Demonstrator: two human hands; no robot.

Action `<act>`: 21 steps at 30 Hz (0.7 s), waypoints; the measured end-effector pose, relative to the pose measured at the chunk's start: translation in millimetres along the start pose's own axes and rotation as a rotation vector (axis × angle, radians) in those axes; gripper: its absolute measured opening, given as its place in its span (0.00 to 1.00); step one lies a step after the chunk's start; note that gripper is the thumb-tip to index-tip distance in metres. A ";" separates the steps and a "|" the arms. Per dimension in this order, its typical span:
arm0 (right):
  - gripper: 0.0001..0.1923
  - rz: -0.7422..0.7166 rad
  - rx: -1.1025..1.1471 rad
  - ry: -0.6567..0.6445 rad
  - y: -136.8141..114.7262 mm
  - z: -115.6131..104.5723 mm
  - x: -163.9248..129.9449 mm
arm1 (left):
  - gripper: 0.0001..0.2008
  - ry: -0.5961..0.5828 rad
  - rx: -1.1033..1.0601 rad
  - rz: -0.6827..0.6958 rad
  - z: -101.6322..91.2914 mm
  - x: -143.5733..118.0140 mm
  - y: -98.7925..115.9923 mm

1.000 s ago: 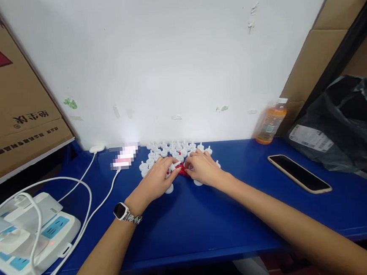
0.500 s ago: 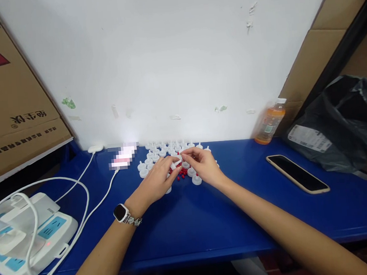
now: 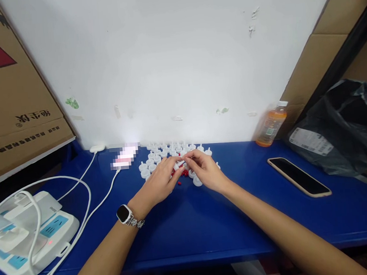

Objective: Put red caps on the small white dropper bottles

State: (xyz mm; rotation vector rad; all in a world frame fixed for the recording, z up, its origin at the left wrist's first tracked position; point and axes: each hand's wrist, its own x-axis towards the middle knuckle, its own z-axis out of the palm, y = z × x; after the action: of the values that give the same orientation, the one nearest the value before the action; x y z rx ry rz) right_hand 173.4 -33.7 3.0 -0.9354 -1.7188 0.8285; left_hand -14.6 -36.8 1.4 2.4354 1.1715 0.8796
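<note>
My left hand (image 3: pixel 161 177) is closed around a white spout cap (image 3: pixel 178 165), its thin nozzle pointing toward my right hand. The fingers of my right hand (image 3: pixel 208 171) pinch together at the nozzle's tip; whatever they hold there is hidden by the fingertips. Small red tips (image 3: pixel 185 173) lie in a loose pile beneath and between both hands. Around and behind them stand many white spout caps (image 3: pixel 145 173) on the blue table (image 3: pixel 191 230), mostly with nozzles up. A single red tip (image 3: pixel 179 183) rests nearer to me, apart from the pile.
To the left are a white power strip (image 3: pixel 65 248) with looping cables and a blurred, lit device (image 3: pixel 126 155). A phone (image 3: pixel 299 177), an orange drink bottle (image 3: pixel 270 125) and a dark plastic bag (image 3: pixel 331 117) sit on the right. A white wall (image 3: pixel 177 61) bounds the back.
My right fingertips have closed in on the nozzle tip of the cap in my left hand. The whole view has shifted slightly.
</note>
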 end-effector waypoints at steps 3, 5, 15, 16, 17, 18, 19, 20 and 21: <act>0.15 0.007 0.042 0.014 -1.1 1.2 -1.0 | 0.20 0.004 0.000 0.023 0.4 0.6 1.4; 0.15 0.011 0.090 0.042 -0.5 1.8 -0.3 | 0.20 0.010 0.000 0.030 0.4 0.9 1.3; 0.17 0.089 0.330 0.131 3.0 -0.3 5.3 | 0.19 0.013 0.012 0.048 1.1 0.3 2.1; 0.17 0.095 0.328 0.130 2.2 -0.3 5.2 | 0.19 0.008 0.013 0.053 1.4 0.2 2.7; 0.17 0.100 0.327 0.128 1.7 -0.1 5.0 | 0.19 0.005 0.014 0.061 1.8 0.1 3.4; 0.18 0.103 0.328 0.127 1.5 0.3 5.0 | 0.19 0.003 0.015 0.068 2.2 -0.1 4.1; 0.18 0.105 0.331 0.124 1.5 0.7 5.0 | 0.19 0.004 0.018 0.075 2.7 -0.3 4.7; 0.18 0.106 0.340 0.121 1.7 1.2 5.1 | 0.20 0.006 0.022 0.080 3.2 -0.5 5.2; 0.18 0.107 0.356 0.122 2.0 1.5 5.2 | 0.21 0.005 0.026 0.083 3.7 -0.7 5.5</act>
State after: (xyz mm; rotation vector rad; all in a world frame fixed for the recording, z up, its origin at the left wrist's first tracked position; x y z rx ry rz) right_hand 171.1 -28.4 3.1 -0.8200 -1.3679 1.0840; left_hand -9.2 -40.7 1.1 2.5201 1.0974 0.9004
